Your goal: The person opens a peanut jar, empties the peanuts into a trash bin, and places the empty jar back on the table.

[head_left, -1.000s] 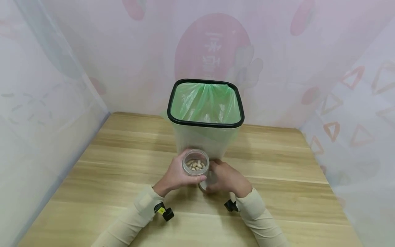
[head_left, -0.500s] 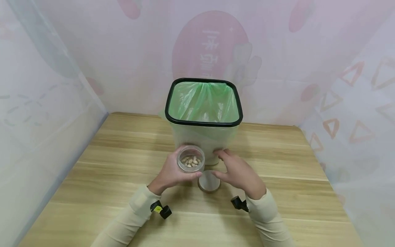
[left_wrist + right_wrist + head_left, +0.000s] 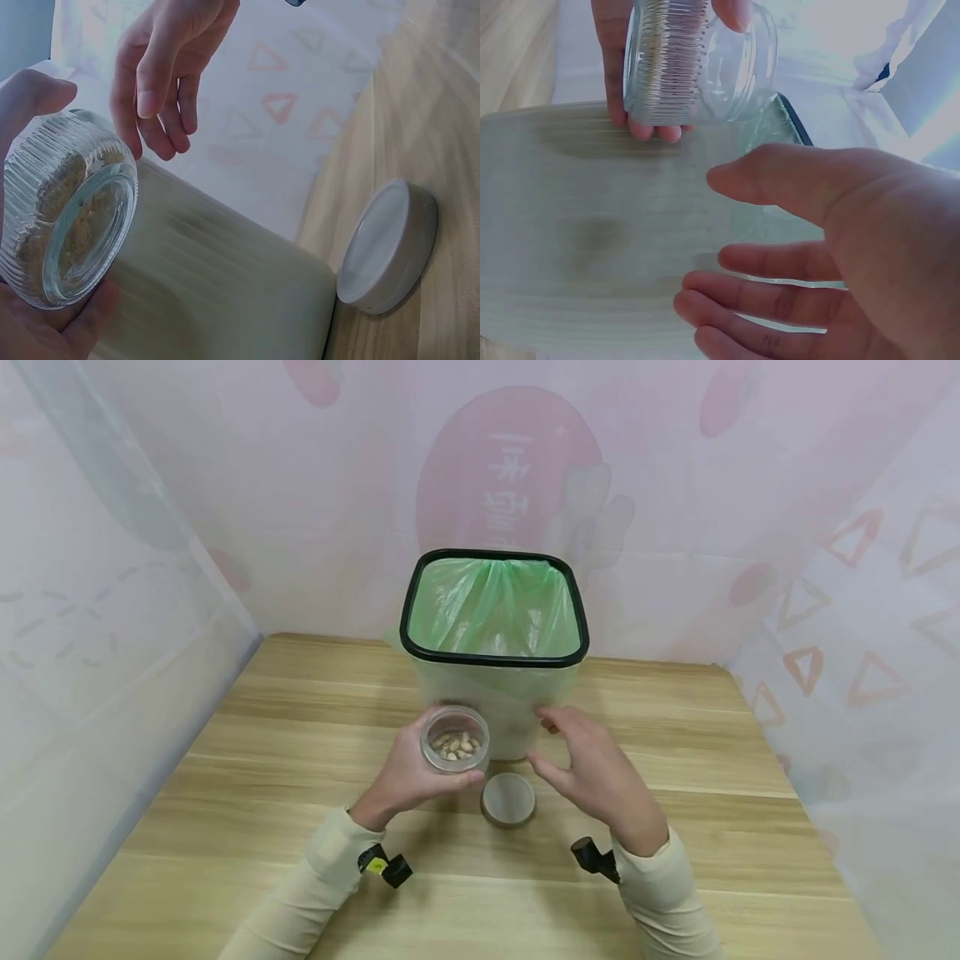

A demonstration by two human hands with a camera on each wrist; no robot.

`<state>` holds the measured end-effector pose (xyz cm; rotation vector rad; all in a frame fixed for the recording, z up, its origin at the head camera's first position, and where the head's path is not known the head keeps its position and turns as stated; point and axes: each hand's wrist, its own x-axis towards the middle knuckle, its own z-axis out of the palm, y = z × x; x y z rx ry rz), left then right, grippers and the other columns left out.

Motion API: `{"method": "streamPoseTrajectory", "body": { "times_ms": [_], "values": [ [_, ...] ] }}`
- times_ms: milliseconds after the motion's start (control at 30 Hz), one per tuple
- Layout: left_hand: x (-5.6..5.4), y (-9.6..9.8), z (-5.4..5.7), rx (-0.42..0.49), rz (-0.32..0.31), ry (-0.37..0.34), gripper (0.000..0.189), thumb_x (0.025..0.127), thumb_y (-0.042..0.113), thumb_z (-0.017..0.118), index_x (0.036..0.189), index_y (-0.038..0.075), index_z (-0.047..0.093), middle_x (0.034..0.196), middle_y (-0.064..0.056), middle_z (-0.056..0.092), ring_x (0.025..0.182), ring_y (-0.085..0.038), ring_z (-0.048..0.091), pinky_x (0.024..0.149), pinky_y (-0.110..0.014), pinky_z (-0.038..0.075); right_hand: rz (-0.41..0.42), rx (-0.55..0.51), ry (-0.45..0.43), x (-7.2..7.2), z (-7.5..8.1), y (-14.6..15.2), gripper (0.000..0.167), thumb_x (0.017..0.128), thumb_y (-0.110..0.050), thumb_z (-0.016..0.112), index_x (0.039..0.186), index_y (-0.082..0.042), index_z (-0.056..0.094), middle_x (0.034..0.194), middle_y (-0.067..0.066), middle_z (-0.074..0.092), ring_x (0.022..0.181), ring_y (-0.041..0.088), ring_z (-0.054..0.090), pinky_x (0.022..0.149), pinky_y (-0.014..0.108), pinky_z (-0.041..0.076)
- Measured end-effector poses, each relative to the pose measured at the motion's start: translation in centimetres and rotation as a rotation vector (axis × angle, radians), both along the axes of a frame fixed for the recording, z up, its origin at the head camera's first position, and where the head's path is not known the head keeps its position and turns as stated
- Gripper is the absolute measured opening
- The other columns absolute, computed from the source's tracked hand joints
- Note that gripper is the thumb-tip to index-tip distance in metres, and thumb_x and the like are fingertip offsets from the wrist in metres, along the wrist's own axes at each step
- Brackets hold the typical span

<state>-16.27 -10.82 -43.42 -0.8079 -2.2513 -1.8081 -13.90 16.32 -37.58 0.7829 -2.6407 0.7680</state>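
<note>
A clear ribbed glass jar [image 3: 455,739] with several pistachio-like nuts [image 3: 456,746] in its bottom is gripped by my left hand [image 3: 408,771], thumb and fingers wrapped round its side. The jar has no lid on and its mouth faces up toward the head view; its thick base shows in the left wrist view. My right hand [image 3: 596,768] hovers to the right, fingers loosely bent and apart, with nothing in them. Between and below the hands a round pale lid [image 3: 508,799] lies on the wooden table [image 3: 480,910].
Just behind the hands stands a whitish waste bin [image 3: 517,710] with a black rim [image 3: 495,659], lined with a green plastic bag [image 3: 498,606]. Printed cloth walls [image 3: 337,527] enclose the table at the back and sides.
My right hand has let go of the lid on the table and drawn away to the right. My left hand has shifted slightly left and up with the jar.
</note>
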Motion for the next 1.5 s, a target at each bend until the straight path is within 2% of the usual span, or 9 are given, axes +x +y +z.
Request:
{"method": "streamPoseTrajectory", "body": {
  "times_ms": [367,667,833,1200,1500],
  "values": [
    [0.0,-0.5,0.7,-0.013,0.025,0.013,0.073,0.069,0.013,0.098,0.134,0.014,0.065,0.125,-0.004,0.074,0.117,-0.022,0.069,0.106,-0.026,0.051,-0.033,-0.100,0.084,0.7,0.7,0.5,0.045,0.090,-0.016,0.083,0.129,0.002,0.066,0.115,0.014,0.074,0.108,0.029,0.071,0.095,0.047,0.060],
    [0.2,-1.1,1.4,-0.004,0.031,0.010,0.072,0.069,0.012,0.098,0.133,0.012,0.065,0.124,-0.007,0.075,0.115,-0.022,0.069,0.104,-0.026,0.051,-0.048,-0.136,0.178,0.8,1.0,1.3,0.041,0.088,-0.012,0.085,0.123,0.001,0.069,0.111,0.013,0.074,0.105,0.028,0.072,0.092,0.046,0.061],
    [0.2,-1.4,1.8,0.005,0.040,0.006,0.074,0.069,0.010,0.098,0.135,0.012,0.064,0.124,-0.008,0.074,0.115,-0.023,0.068,0.104,-0.026,0.052,-0.060,-0.161,0.196,0.9,1.4,1.8,0.041,0.088,-0.010,0.084,0.124,0.001,0.069,0.114,0.015,0.074,0.105,0.029,0.072,0.094,0.047,0.060],
    [0.5,-2.2,2.6,0.024,0.066,-0.012,0.076,0.070,0.007,0.097,0.137,0.014,0.064,0.124,-0.006,0.074,0.115,-0.020,0.069,0.101,-0.024,0.054,-0.103,-0.170,0.183,1.4,2.0,2.5,0.041,0.090,-0.015,0.083,0.126,0.000,0.070,0.117,0.013,0.074,0.107,0.026,0.071,0.093,0.045,0.060],
    [0.6,-3.5,2.7,0.006,0.120,-0.019,0.074,0.071,0.005,0.096,0.137,0.012,0.063,0.126,-0.007,0.074,0.116,-0.017,0.068,0.102,-0.021,0.052,-0.159,-0.151,0.262,0.8,2.5,3.3,0.034,0.090,-0.011,0.082,0.119,0.003,0.071,0.109,0.016,0.076,0.099,0.031,0.074,0.088,0.049,0.061]
  ]
}}
